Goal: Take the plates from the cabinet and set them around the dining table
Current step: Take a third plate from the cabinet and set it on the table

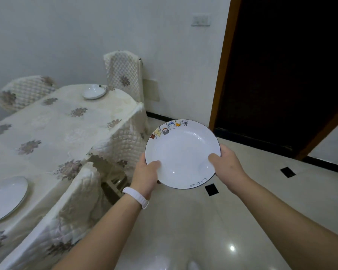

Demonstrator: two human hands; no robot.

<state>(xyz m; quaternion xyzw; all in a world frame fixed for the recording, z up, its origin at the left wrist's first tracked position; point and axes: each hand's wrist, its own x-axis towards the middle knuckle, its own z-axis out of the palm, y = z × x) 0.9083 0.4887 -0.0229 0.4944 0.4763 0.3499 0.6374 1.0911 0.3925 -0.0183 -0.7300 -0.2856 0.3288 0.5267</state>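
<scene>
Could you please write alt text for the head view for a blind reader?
A left hand and right hand hold a white plate above a tiled floor, beside a cloth-covered dining table where a far plate and a near plate sit.

Ahead of me stand pale walls (pixel 66 32), with a switch plate (pixel 200 19) high beside the dark, wood-framed doorway (pixel 281 75). The glossy cream floor (pixel 252 211) has small black insets (pixel 212 189) and one bright glint. A quilted chair (pixel 123 75) stands at the far end of the dining table (pixel 57 121).
</scene>
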